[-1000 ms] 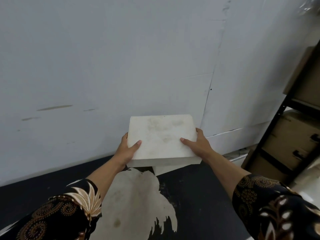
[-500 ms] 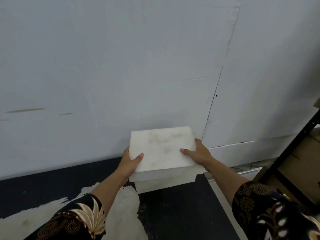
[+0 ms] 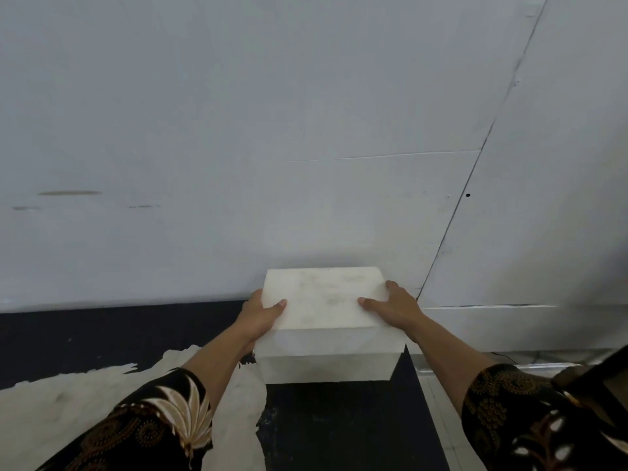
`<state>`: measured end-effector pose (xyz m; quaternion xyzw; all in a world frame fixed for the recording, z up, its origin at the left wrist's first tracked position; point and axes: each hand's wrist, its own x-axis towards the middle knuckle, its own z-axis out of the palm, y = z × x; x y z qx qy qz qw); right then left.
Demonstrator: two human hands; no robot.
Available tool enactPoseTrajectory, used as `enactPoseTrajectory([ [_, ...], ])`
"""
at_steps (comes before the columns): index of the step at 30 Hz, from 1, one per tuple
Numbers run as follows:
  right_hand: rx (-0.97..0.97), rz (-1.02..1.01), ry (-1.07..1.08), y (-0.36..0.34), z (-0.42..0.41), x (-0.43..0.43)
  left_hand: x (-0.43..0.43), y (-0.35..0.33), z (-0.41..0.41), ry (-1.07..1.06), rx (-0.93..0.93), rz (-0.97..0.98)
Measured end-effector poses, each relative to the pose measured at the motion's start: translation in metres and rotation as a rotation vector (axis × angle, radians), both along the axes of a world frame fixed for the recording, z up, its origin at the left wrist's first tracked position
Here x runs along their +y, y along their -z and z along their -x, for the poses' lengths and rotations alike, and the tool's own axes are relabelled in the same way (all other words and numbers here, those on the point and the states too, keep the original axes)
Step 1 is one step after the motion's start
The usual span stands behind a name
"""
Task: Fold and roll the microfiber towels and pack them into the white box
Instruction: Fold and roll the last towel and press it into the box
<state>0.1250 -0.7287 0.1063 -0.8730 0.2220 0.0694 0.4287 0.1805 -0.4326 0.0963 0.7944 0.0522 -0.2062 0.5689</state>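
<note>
A white box lid (image 3: 323,297), flat and faintly stained, sits on top of the white box (image 3: 326,367) at the foot of the wall. My left hand (image 3: 260,314) grips the lid's left edge, thumb on top and fingers under the side. My right hand (image 3: 394,305) grips the right edge with the thumb lying across the top. The box stands on a black surface (image 3: 339,430). No towels are in sight; the inside of the box is covered.
A grey-white wall (image 3: 272,130) rises directly behind the box. The black surface has large worn pale patches (image 3: 102,402) at the left. A pale strip of floor (image 3: 452,419) and a dark shelf post (image 3: 598,368) lie at the right.
Both hands carried the lid down and toward the wall; it now rests over the box. The view turned left, so the shelving with cardboard boxes has left the frame.
</note>
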Motion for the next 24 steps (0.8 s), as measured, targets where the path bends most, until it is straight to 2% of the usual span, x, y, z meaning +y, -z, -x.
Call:
enactPoseTrajectory([
  [4, -0.033, 0.054, -0.02, 0.003, -0.004, 0.002, 0.0, 0.004, 0.001, 0.02, -0.055, -0.069],
  [11, -0.049, 0.11, -0.022, 0.004, -0.008, -0.004, -0.012, 0.0, -0.002, -0.018, -0.09, -0.075],
  [24, -0.108, 0.111, -0.015, 0.016, -0.007, -0.004, -0.007, 0.013, 0.004, -0.008, -0.184, -0.114],
])
